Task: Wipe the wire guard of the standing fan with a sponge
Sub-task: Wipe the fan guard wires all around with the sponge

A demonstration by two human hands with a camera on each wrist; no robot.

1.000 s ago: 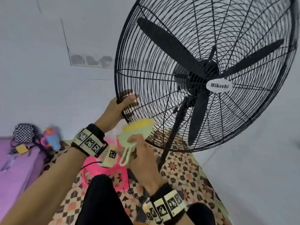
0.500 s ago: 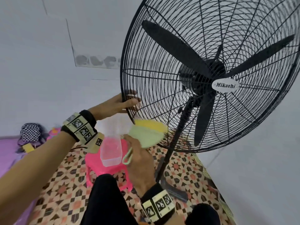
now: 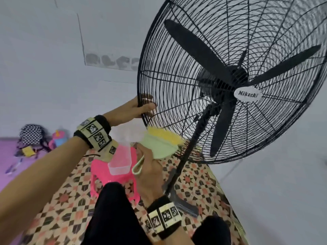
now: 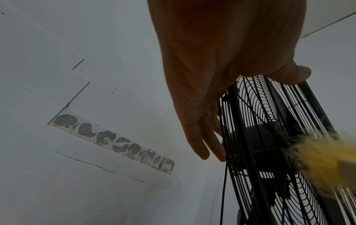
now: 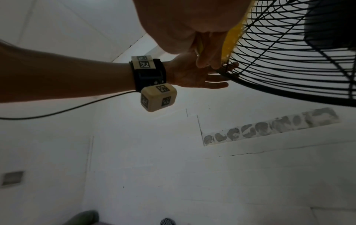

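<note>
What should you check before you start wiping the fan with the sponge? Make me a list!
1. Left hand steadies the guard rim: ok.
2. Right hand grips the sponge handle: ok.
3. Yellow side faces the wires: ok.
4. Sponge touching the guard: cannot tell, blurred.
5. Blades stopped: ok, each shows sharp.
6. Sponge wet: cannot tell.

yellow sponge (image 3: 163,137) against black wire guard (image 3: 169,96)
</note>
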